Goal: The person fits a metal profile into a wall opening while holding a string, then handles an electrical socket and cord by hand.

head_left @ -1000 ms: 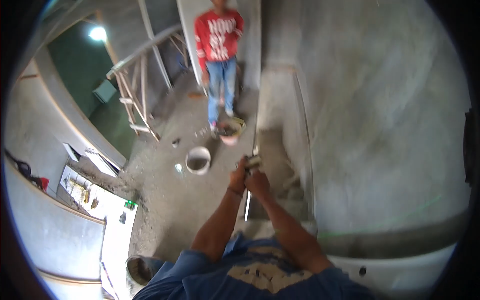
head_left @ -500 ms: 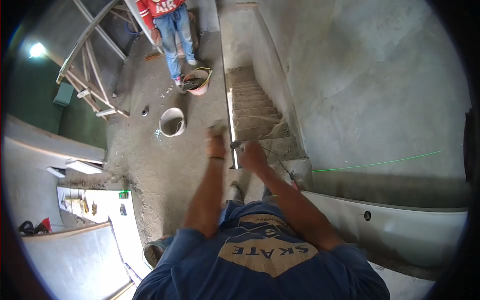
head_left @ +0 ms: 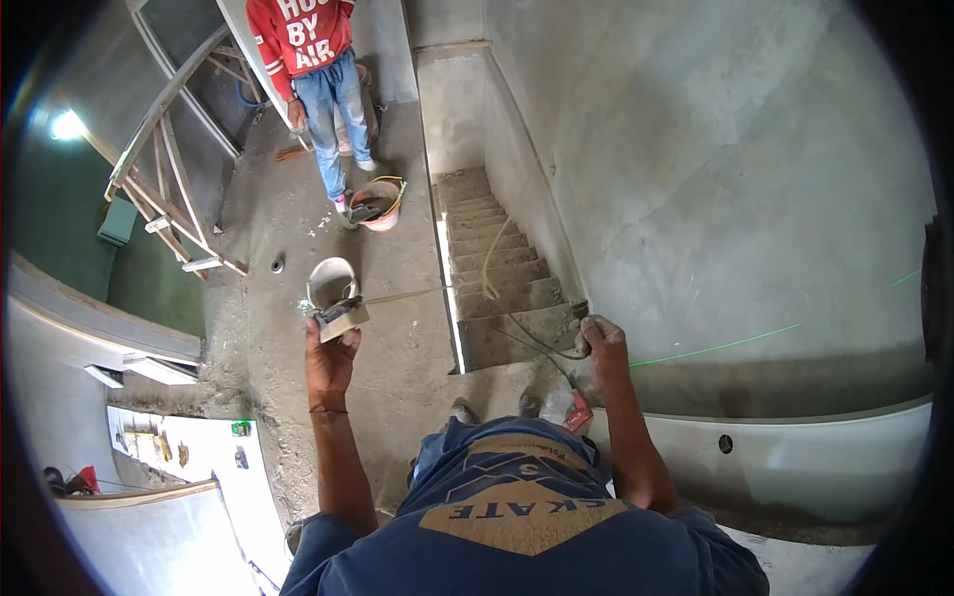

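My left hand point(head_left: 330, 370) is raised over the floor, its fingers round a boxy pale-and-dark piece point(head_left: 341, 323). A pale cord point(head_left: 407, 295) runs from this piece toward the stairs. Off to the right, my right hand point(head_left: 603, 341) is closed on a dark cable point(head_left: 556, 350); the part inside the fingers is hidden. The cable curves away to the left. A red tool point(head_left: 578, 409) rests near my feet with a cord leading up from it. A white bucket point(head_left: 332, 282) stands just beyond my left hand.
Concrete stairs point(head_left: 492, 238) drop away ahead, beside an open slot in the floor. A person in a red top point(head_left: 308, 40) stands near a mortar bucket point(head_left: 378, 206). A wooden frame point(head_left: 169, 179) leans at left. A green laser line point(head_left: 715, 345) crosses the right wall.
My hands, close together before, have moved apart: the left to the left with the boxy piece, the right to the right with the cable. The view has also shifted slightly.
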A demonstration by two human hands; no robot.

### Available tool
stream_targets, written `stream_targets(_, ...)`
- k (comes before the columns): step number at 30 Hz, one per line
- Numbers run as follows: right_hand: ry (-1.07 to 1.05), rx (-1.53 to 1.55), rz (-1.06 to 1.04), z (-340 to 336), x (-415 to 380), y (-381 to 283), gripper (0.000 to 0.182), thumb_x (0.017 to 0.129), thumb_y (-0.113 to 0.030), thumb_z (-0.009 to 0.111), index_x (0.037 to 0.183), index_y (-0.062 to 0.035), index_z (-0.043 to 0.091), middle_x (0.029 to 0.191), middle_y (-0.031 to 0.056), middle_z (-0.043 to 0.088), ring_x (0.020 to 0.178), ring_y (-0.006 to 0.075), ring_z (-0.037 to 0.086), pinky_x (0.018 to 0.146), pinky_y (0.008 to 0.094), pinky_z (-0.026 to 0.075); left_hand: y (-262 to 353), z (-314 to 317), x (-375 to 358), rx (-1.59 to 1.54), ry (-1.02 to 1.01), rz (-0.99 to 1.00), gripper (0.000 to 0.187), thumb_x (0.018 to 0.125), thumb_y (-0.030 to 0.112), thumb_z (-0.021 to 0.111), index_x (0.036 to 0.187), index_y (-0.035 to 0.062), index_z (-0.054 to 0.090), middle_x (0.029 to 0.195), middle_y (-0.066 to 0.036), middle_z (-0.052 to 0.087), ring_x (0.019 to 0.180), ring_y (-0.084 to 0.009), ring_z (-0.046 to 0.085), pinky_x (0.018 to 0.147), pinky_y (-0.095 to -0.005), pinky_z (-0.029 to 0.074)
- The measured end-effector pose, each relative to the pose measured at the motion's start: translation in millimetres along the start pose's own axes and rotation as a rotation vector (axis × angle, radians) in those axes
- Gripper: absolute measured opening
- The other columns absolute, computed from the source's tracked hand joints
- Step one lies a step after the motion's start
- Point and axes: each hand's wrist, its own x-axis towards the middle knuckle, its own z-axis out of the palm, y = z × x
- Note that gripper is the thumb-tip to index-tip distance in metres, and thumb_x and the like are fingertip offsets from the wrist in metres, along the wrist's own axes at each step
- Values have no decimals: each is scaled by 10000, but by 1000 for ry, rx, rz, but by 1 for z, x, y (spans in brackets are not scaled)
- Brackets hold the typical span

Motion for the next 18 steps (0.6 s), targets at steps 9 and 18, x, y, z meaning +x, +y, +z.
stream_targets(9,-186,518,190,20,1,7,188,952,-118,695,1103,-13,658,982,81,691,913,208,669,821,373,545,20,66,-57,-19,-112,55,549,968,549,651,1310,120,629,1239,-89,713,955,-235,744,977,-424,567)
stream_targets(18,-426,412,367,83,-6,42,185,952,-90,698,1110,1,674,1059,99,707,995,215,686,879,378,559,33,113,-101,-20,-172,123,713,960,586,625,1415,44,540,1328,-175,663,1096,-299,711,995,-459,566)
